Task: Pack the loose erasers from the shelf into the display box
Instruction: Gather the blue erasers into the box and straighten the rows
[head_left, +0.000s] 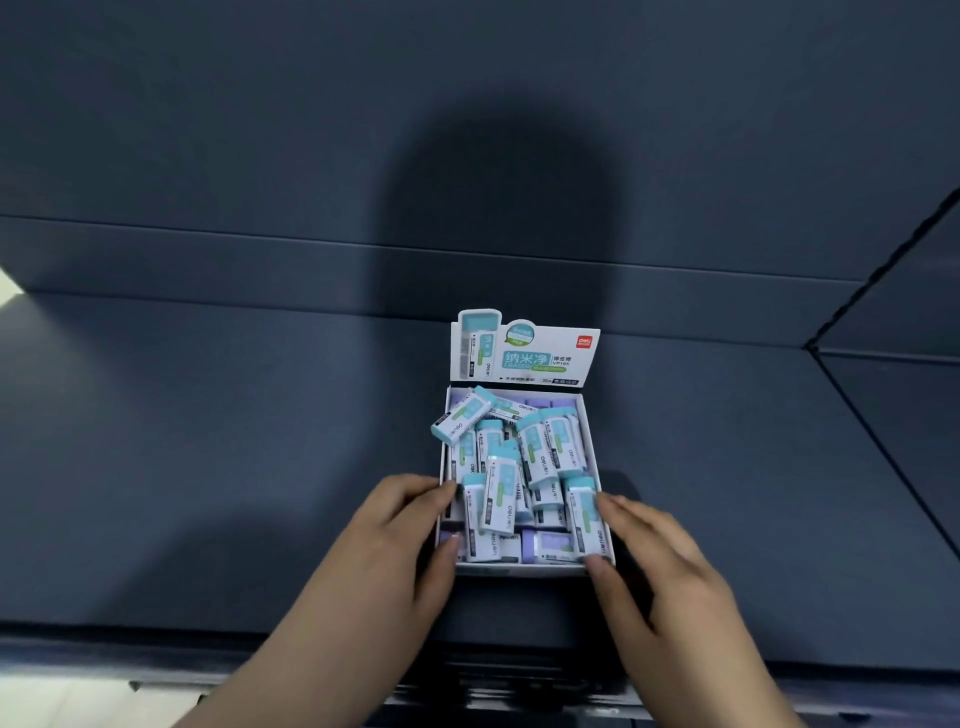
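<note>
From my remote seat I saw the display box (519, 569) sitting on the dark shelf (208, 441), its printed header card standing up at the back. The erasers (524, 467) lay inside it, not in rows but in a loose heap above the rim. The left hand (395, 540) gripped the box's front-left corner, with the fingers curled over the side wall and the thumb on the front. The right hand (660, 561) lay against the front-right corner. Its fingers looked pressed against the wall there, though blur kept me from telling whether they pinched it. The heap was my main worry. One tilted eraser (462, 415) overhung the rear-left rim, and another (584, 514) stood propped at the right wall beside the right fingertips. I judged that any shove, lift or tilt of the box could tip either one onto the shelf. Squeezing the thin card walls inward could also push the pile higher and spill it. The heap wanted levelling first.
</note>
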